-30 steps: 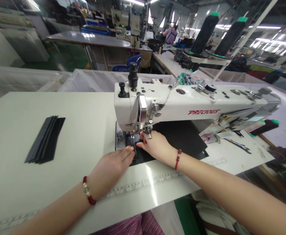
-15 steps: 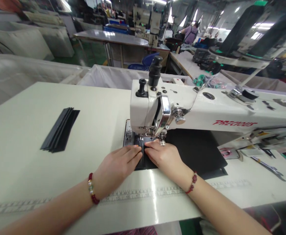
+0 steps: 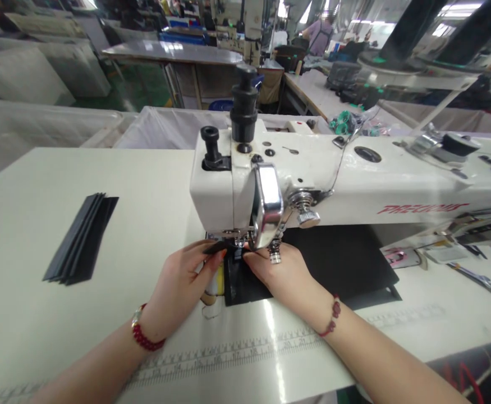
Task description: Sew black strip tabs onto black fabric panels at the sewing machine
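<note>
My left hand is just left of the needle area of a white sewing machine. Between its thumb and fingers is the lifted edge of a black strip. My right hand lies flat on a black sheet that spreads under the machine's arm. Its fingertips are close to the presser foot, partly hidden by the machine head. Below the left hand's fingers, a yellow-edged opening shows in the table beside the sheet.
Left on the pale table lies a fanned stack of black strips. A printed ruler runs along the front. Metal scissors or snips lie at the right. Behind stand fabric-lined bins; a person is farther back.
My left hand has gone from lying flat to pinching and raising the black strip's edge, moving left. My right hand remains near the presser foot. The view has shifted closer to the machine.
</note>
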A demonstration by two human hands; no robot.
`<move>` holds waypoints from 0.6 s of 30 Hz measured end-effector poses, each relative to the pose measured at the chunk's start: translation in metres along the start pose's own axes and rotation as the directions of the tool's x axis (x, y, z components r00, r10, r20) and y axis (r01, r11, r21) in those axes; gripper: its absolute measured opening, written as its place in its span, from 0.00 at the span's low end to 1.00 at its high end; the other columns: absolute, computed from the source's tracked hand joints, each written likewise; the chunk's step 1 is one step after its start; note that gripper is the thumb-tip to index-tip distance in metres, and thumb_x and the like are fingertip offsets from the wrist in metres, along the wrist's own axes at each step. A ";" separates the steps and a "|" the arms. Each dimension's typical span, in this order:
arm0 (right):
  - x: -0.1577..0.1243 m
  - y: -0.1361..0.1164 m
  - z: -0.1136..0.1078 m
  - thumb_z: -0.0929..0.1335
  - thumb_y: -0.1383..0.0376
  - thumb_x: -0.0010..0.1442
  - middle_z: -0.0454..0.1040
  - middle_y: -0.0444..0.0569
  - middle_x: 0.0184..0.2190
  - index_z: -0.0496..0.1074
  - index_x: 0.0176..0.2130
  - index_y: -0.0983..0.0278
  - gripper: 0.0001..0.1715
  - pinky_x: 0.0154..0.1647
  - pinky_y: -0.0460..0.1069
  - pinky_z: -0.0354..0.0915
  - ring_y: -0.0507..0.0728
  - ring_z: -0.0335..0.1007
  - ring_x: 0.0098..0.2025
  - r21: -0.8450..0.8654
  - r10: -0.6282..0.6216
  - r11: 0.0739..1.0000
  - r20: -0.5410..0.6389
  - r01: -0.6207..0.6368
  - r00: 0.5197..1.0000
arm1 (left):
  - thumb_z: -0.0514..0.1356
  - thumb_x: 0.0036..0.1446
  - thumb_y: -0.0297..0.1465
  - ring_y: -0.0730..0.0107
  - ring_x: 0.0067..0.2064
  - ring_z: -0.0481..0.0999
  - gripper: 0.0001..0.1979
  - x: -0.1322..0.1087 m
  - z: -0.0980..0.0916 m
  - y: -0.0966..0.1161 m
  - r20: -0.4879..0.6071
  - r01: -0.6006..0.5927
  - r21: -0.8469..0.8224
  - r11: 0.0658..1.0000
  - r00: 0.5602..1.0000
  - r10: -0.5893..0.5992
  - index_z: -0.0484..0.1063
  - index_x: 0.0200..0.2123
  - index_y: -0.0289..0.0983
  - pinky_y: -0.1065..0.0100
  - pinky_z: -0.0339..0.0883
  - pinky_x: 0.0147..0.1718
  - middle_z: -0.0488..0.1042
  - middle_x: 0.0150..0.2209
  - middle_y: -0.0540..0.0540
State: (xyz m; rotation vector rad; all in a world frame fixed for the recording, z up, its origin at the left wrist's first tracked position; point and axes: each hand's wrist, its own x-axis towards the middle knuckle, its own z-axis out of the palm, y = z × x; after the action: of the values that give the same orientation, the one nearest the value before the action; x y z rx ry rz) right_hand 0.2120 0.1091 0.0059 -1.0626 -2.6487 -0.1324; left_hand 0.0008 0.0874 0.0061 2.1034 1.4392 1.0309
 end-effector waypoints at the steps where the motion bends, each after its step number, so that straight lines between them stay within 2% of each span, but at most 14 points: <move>1: 0.000 0.000 0.001 0.63 0.70 0.65 0.73 0.47 0.31 0.72 0.33 0.64 0.10 0.29 0.50 0.58 0.55 0.67 0.33 -0.009 0.003 1.000 -0.010 -0.003 1.000 | 0.54 0.64 0.34 0.65 0.39 0.77 0.12 0.000 0.000 0.000 -0.005 -0.006 0.000 1.000 1.000 0.006 0.75 0.34 0.38 0.64 0.73 0.41 0.77 0.34 0.48; 11: 0.002 -0.002 0.008 0.62 0.68 0.66 0.73 0.50 0.35 0.72 0.41 0.63 0.10 0.31 0.49 0.58 0.56 0.65 0.34 -0.019 0.083 0.996 0.011 -0.083 0.997 | 0.55 0.63 0.32 0.67 0.39 0.78 0.09 -0.002 0.000 0.000 -0.008 -0.041 -0.040 0.998 0.999 0.041 0.74 0.34 0.38 0.67 0.74 0.41 0.75 0.30 0.49; 18: 0.001 -0.002 0.010 0.59 0.70 0.67 0.73 0.55 0.43 0.72 0.45 0.64 0.15 0.30 0.49 0.57 0.58 0.67 0.39 -0.094 0.066 0.993 -0.017 -0.068 0.998 | 0.54 0.64 0.30 0.68 0.40 0.78 0.09 -0.004 -0.002 0.003 0.044 -0.032 -0.078 0.996 0.998 0.036 0.74 0.42 0.39 0.69 0.74 0.41 0.76 0.40 0.48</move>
State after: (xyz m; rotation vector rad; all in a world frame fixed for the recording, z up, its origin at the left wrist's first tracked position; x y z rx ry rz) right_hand 0.2081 0.1099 -0.0032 -1.1747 -2.6141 -0.2531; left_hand 0.0005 0.0825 0.0076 2.0892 1.3253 1.0279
